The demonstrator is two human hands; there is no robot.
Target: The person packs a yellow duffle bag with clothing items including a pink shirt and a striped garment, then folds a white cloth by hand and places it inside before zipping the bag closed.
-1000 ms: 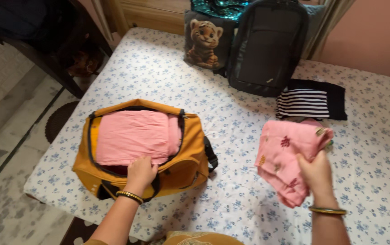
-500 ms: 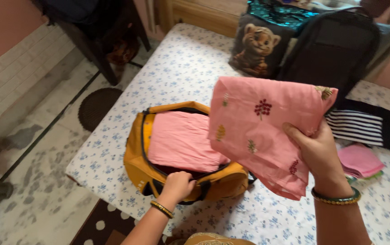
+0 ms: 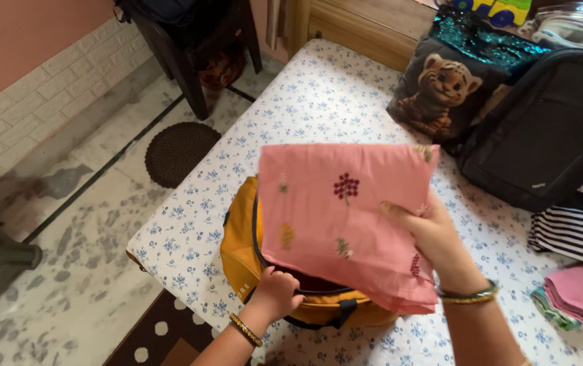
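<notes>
Since half a second ago: pink cloth (image 3: pixel 345 217) carried leftward, now directly over the bag (image 3: pixel 244 251), hiding the folded pink garment seen inside it earlier. Left hand (image 3: pixel 276 293) unmoved at the bag's near rim.

Head view, the only one: right hand (image 3: pixel 432 238) gripping the cloth at its right edge, thumb pressed on top, fingers presumably curled beneath, out of sight. Cloth folded flat, embroidered with small flowers, long axis running left to right, near edge sagging toward the bag opening. Lies leftward from the grip, covering most of the opening. Left hand closed over the bag's dark zip edge, pinching or pressing it; hard to say which, since the cloth shades the fingers. Of the two hands, left is nearer the bag, touching it; right well above and to the right, bearing the cloth alone.

Around: bag sitting near the corner of a bed (image 3: pixel 318 102) with a blue-flowered sheet. Tiger cushion (image 3: pixel 440 88) and black backpack (image 3: pixel 549 135) at the far side. Striped top (image 3: pixel 573 234) and a small stack of folded cloths (image 3: pixel 576 295) at the right. Round mat (image 3: pixel 181 150) on the floor to the left.
</notes>
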